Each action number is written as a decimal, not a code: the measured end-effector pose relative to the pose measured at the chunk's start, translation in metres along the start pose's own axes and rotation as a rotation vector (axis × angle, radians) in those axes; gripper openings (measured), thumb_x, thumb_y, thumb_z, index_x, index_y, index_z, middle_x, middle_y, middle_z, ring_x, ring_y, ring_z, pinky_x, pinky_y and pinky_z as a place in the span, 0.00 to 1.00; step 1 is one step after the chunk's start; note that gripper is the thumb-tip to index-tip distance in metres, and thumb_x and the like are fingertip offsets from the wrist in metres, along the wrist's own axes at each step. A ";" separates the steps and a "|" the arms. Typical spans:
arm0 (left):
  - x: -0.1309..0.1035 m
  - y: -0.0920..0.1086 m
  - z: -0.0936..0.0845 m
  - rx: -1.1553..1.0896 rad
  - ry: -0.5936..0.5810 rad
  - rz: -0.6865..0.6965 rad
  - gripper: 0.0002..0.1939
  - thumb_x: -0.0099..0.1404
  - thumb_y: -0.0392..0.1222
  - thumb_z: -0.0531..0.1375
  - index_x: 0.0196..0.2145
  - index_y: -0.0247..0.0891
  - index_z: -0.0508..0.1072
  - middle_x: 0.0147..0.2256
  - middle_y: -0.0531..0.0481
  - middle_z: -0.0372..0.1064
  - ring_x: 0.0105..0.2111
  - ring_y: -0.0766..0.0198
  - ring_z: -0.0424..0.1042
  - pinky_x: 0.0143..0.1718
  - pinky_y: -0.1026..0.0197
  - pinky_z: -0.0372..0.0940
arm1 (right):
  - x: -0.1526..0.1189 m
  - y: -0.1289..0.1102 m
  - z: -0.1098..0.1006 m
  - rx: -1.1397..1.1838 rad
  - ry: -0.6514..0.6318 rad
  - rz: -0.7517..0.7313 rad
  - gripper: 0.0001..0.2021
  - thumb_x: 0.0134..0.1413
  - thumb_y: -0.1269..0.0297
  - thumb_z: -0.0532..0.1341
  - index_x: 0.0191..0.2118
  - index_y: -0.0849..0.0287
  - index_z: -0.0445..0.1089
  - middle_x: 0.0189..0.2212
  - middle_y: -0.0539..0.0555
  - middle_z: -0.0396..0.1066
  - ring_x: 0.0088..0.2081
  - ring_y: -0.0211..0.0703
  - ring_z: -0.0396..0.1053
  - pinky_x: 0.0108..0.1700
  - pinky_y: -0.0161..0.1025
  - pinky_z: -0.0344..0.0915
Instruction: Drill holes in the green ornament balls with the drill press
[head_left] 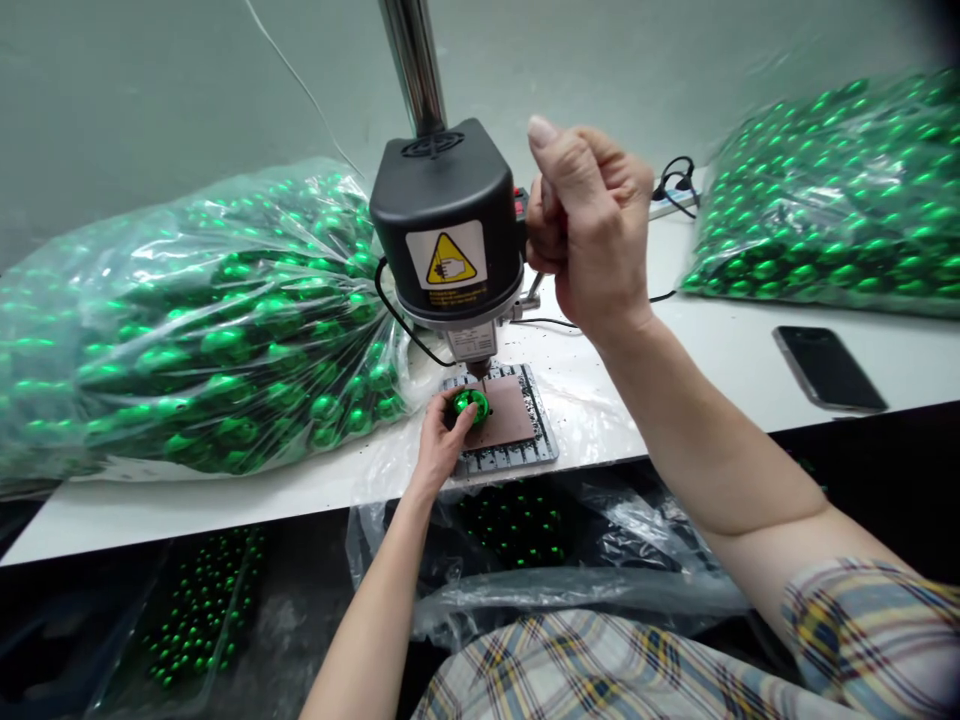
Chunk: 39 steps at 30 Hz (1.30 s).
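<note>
A black bench drill press [450, 215] with a yellow warning label stands at the centre of the white table. Under its bit lies a reddish-brown board [511, 410] on a slotted metal base [546, 440]. My left hand [441, 435] pinches a shiny green ball [469, 404] on the board's left part, close beside the drill bit [484, 382]. My right hand [589, 210] is raised at the right of the drill head, fingers curled round what looks like the feed lever, whose grip is hidden by the hand.
Large clear bags of green balls lie at the left [225, 330] and back right [840, 200]. A phone [829, 368] rests on the white table [720, 350]. Below the front edge hang plastic sheeting and another bag of green balls [517, 522]; a bin [199, 610] holds more.
</note>
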<state>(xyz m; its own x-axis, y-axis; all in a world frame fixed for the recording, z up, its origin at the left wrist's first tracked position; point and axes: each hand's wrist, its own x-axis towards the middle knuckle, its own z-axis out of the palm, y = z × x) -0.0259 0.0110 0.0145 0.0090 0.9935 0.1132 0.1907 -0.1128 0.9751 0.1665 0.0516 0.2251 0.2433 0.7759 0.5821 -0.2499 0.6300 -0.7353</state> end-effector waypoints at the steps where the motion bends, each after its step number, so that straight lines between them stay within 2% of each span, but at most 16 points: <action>1: 0.001 0.002 0.001 0.060 0.009 0.028 0.21 0.60 0.50 0.68 0.49 0.40 0.76 0.45 0.44 0.75 0.48 0.54 0.73 0.54 0.52 0.65 | 0.000 0.000 0.000 -0.021 0.004 0.008 0.34 0.43 0.33 0.68 0.20 0.53 0.49 0.15 0.44 0.49 0.16 0.32 0.42 0.15 0.40 0.40; 4: 0.001 0.005 0.006 0.210 0.012 0.115 0.22 0.59 0.48 0.69 0.50 0.41 0.77 0.45 0.44 0.75 0.49 0.51 0.71 0.56 0.49 0.62 | 0.000 -0.001 -0.001 -0.043 -0.006 0.019 0.34 0.43 0.35 0.70 0.19 0.54 0.49 0.14 0.44 0.49 0.16 0.32 0.43 0.15 0.40 0.42; 10: -0.004 0.002 0.024 0.286 -0.018 0.238 0.24 0.59 0.47 0.71 0.52 0.43 0.74 0.49 0.44 0.71 0.51 0.51 0.71 0.56 0.49 0.64 | -0.001 -0.002 -0.001 -0.051 -0.017 0.008 0.34 0.44 0.32 0.67 0.20 0.53 0.48 0.14 0.44 0.50 0.16 0.32 0.43 0.15 0.40 0.42; 14: -0.006 -0.001 0.029 0.311 -0.014 0.262 0.25 0.59 0.47 0.71 0.52 0.44 0.73 0.50 0.44 0.71 0.53 0.50 0.70 0.58 0.47 0.62 | 0.001 0.001 -0.002 -0.050 -0.037 -0.003 0.34 0.47 0.32 0.66 0.20 0.53 0.48 0.15 0.44 0.49 0.15 0.32 0.42 0.15 0.40 0.42; 19: -0.004 -0.001 0.030 0.317 -0.001 0.242 0.24 0.59 0.46 0.71 0.52 0.43 0.73 0.50 0.43 0.72 0.54 0.50 0.69 0.59 0.47 0.61 | -0.007 0.000 -0.004 -0.079 -0.040 -0.037 0.31 0.54 0.38 0.65 0.19 0.54 0.49 0.14 0.44 0.49 0.16 0.31 0.43 0.16 0.38 0.42; 25: -0.002 -0.003 0.030 0.324 -0.004 0.246 0.25 0.58 0.47 0.72 0.52 0.43 0.74 0.49 0.44 0.73 0.53 0.49 0.70 0.58 0.46 0.60 | -0.039 -0.002 -0.006 -0.066 0.007 -0.235 0.28 0.58 0.55 0.67 0.14 0.57 0.54 0.12 0.45 0.51 0.15 0.31 0.47 0.18 0.39 0.44; 30: -0.001 -0.002 0.029 0.344 -0.014 0.262 0.25 0.58 0.47 0.72 0.52 0.42 0.74 0.49 0.43 0.73 0.53 0.49 0.70 0.58 0.46 0.61 | -0.057 0.006 -0.011 -0.133 0.028 -0.284 0.29 0.62 0.59 0.64 0.15 0.58 0.50 0.13 0.45 0.47 0.17 0.31 0.47 0.21 0.40 0.43; 35: -0.001 -0.003 0.029 0.371 -0.016 0.282 0.25 0.59 0.47 0.72 0.52 0.42 0.73 0.50 0.43 0.73 0.53 0.50 0.70 0.58 0.46 0.61 | -0.064 0.017 -0.018 -0.132 -0.043 -0.451 0.28 0.63 0.65 0.62 0.17 0.59 0.46 0.14 0.44 0.42 0.16 0.30 0.46 0.21 0.39 0.43; 39: -0.002 -0.005 0.029 0.381 -0.015 0.292 0.26 0.60 0.47 0.71 0.53 0.41 0.72 0.50 0.43 0.73 0.53 0.50 0.70 0.58 0.46 0.62 | -0.069 0.027 -0.025 -0.135 -0.072 -0.550 0.26 0.62 0.70 0.61 0.18 0.58 0.45 0.14 0.44 0.43 0.16 0.29 0.46 0.20 0.37 0.46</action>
<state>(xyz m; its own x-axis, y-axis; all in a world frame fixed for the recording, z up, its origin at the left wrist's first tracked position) 0.0018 0.0097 0.0041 0.1291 0.9213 0.3668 0.5243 -0.3774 0.7633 0.1669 0.0146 0.1566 0.2380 0.3379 0.9106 0.0189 0.9358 -0.3522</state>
